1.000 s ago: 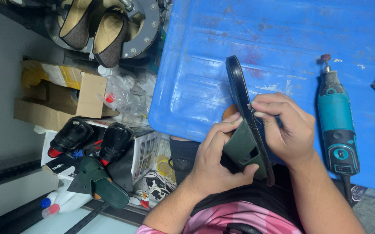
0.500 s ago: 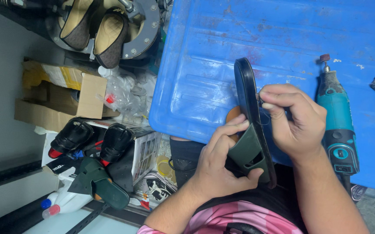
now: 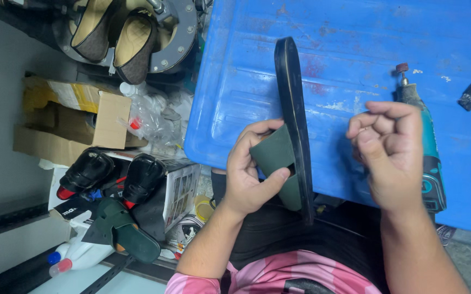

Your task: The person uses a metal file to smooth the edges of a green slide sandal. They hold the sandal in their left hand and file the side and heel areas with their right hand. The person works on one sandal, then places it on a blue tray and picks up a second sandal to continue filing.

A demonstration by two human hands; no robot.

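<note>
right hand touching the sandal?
Apart. Head view shows blue table between the right hand and the sandal; only the left hand grips its green strap.

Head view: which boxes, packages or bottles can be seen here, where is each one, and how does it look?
Cardboard box: on the floor, far left; brown, open flaps, yellow patch.
Printed box: left of the left hand; white, small dark pictures on its side, black shoes upon it.
Plastic bottles: bottom left; white, one blue cap, one red.
Clear bags: beside the cardboard box; crumpled.
</note>
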